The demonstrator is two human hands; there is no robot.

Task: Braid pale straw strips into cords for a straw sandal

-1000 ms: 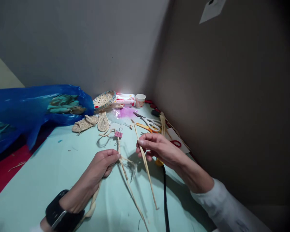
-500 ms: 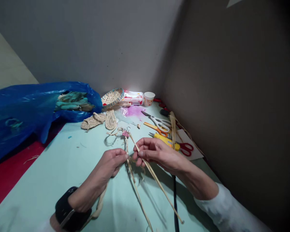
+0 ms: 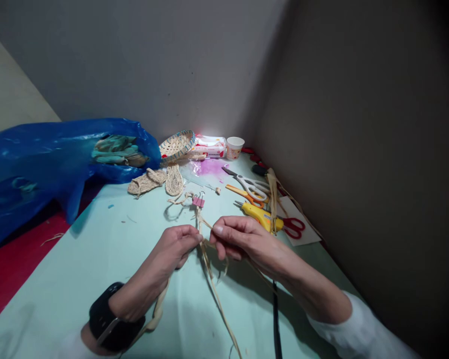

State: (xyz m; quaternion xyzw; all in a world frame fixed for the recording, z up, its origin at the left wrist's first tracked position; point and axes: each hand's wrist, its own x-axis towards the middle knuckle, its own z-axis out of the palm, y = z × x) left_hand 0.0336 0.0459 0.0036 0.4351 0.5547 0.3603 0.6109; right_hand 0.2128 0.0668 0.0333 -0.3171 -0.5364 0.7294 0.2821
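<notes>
A pink binder clip (image 3: 198,201) grips the top of a braid of pale raffia strands (image 3: 199,219) over the table. My left hand (image 3: 177,248) pinches the strands just below the braided part, thumb against fingers. Another strand runs from the braid to my right hand (image 3: 243,239), which is closed on it between thumb and fingers. Loose strand ends (image 3: 219,304) hang toward me below the hands. A thicker pale strand (image 3: 157,311) trails beneath my left wrist, which wears a black watch (image 3: 114,318).
At the left lies a blue plastic bag (image 3: 41,169) with bundled fibre inside. Behind are woven slippers (image 3: 146,182), a basket (image 3: 177,145) and a paper cup (image 3: 235,148). Scissors (image 3: 247,183), a yellow glue gun (image 3: 260,214) and red-handled scissors (image 3: 294,228) lie on the right by the wall.
My right hand has pulled its strand outward to the right, so it now leaves the braid at a wider angle. My left hand keeps its pinch. The view has shifted slightly.
</notes>
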